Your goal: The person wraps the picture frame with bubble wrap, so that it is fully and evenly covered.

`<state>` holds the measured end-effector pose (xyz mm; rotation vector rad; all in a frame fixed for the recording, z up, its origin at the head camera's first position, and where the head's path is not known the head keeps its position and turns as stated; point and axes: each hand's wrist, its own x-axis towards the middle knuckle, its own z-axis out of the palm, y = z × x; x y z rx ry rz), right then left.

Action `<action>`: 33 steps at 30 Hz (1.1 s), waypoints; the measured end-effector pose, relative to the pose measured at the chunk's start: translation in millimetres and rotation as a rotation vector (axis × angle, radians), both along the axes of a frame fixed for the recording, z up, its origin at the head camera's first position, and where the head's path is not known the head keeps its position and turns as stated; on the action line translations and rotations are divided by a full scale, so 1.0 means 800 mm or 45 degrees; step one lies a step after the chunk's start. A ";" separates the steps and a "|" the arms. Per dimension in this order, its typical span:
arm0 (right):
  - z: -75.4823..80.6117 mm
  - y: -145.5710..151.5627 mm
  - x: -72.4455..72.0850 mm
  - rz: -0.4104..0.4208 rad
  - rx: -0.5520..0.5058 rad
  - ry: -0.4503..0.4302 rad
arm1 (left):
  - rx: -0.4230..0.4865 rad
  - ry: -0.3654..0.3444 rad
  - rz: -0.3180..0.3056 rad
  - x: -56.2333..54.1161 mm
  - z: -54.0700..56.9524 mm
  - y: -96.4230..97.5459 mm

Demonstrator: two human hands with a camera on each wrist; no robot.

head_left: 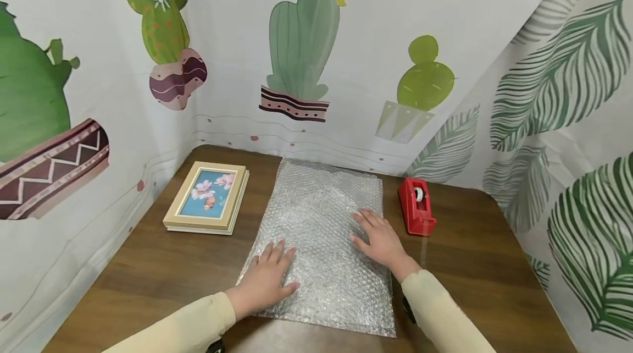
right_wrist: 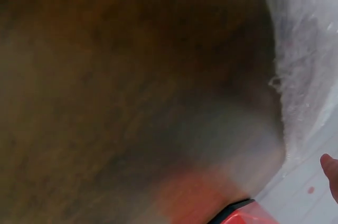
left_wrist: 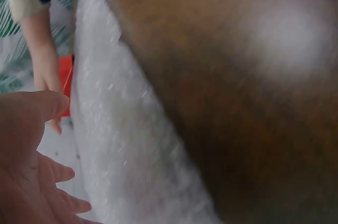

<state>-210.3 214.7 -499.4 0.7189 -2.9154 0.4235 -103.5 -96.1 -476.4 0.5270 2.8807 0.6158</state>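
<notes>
A sheet of clear bubble wrap (head_left: 321, 232) lies flat across the middle of the brown table. On its lower left part rests my left hand (head_left: 265, 279), fingers spread and pointing away from me. My right hand (head_left: 382, 240) lies over the right side of the sheet, its fingers extended toward the back left. Neither hand grips anything. In the left wrist view, the left hand (left_wrist: 31, 150) has its thumb and fingers apart beside the bubble wrap (left_wrist: 121, 129). Only a fingertip of the right hand (right_wrist: 331, 174) shows in the right wrist view.
Left of the sheet sits a stack of picture frames (head_left: 207, 196), the top one showing pink flowers on blue. A red tape dispenser (head_left: 416, 207) stands to the right. Behind the table (head_left: 475, 265) hangs a white cloth (head_left: 376, 12) printed with cacti and leaves.
</notes>
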 end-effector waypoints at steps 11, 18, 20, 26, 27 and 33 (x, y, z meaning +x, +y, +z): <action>-0.017 0.004 -0.022 0.000 0.030 -0.126 | -0.045 -0.108 -0.051 0.004 -0.016 0.004; -0.018 0.002 -0.032 -0.011 0.052 -0.209 | -0.116 -0.096 -0.070 0.008 -0.020 0.005; -0.019 0.002 -0.034 -0.006 0.057 -0.221 | -0.134 -0.103 -0.066 0.008 -0.022 0.005; -0.023 0.003 -0.036 -0.013 0.073 -0.254 | -0.153 -0.130 -0.059 0.009 -0.026 0.006; -0.023 0.003 -0.036 -0.017 0.073 -0.259 | -0.153 -0.137 -0.058 0.009 -0.027 0.006; -0.021 0.002 -0.034 -0.016 0.070 -0.251 | -0.117 -0.153 -0.077 0.009 -0.033 0.003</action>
